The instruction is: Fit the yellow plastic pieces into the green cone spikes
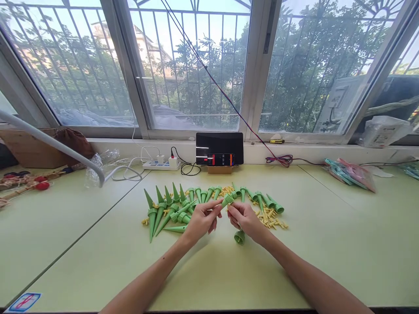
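Note:
Between thumb and fingers, my left hand [203, 219] is closed on a green plastic watering spike [226, 200], its wide collar turned toward my right hand. My right hand [246, 219] is pinched at that collar; a bit of yellow shows by its fingertips, too small to make out for certain. Just below the right hand a loose green spike [239, 237] lies with its open end facing me. To the left stand and lie several green spikes [160, 211], some fitted with yellow pieces. Small yellow T-shaped valve pieces [270, 218] are heaped at the right.
More green spikes [209, 193] form an arc behind my hands. A dark tablet [219, 144] with a phone [222, 160] before it leans at the sill. A power strip [160, 165], a white lamp arm [65, 144], bagged items [350, 174] and a cable coil [283, 160] lie around.

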Action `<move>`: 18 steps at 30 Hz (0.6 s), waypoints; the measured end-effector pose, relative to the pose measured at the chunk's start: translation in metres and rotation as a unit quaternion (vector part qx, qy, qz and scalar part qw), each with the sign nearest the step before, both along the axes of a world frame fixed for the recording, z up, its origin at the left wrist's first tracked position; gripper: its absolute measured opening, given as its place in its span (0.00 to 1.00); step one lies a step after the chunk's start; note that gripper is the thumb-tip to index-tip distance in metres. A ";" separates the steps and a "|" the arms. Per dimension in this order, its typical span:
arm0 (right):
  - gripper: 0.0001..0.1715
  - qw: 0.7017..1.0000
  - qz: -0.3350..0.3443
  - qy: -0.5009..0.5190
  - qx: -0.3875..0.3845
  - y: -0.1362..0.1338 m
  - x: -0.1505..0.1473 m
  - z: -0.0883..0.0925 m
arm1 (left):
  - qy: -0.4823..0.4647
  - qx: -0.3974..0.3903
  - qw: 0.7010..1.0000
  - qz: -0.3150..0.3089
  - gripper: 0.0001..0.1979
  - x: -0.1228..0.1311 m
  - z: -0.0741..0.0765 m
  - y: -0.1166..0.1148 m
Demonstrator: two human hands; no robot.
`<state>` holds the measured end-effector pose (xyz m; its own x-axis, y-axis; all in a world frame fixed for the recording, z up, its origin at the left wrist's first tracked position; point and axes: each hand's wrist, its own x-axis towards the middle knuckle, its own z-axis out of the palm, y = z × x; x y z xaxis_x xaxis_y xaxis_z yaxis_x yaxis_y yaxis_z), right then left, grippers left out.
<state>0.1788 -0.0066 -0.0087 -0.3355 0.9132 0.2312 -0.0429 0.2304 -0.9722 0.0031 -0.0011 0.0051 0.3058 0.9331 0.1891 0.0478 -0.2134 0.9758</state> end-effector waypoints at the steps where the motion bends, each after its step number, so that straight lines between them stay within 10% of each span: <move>1: 0.21 0.999 -0.024 -0.037 0.032 -0.001 0.000 0.000 | 0.005 0.000 1.000 0.001 0.25 0.000 0.000 0.000; 9: 0.20 0.921 -0.168 -0.246 0.252 -0.003 -0.001 0.000 | 0.033 0.008 0.999 0.013 0.24 -0.001 -0.002 -0.002; 18: 0.19 0.999 -0.036 -0.013 0.010 -0.003 -0.002 0.002 | 0.014 0.001 1.000 0.009 0.25 0.000 0.003 -0.004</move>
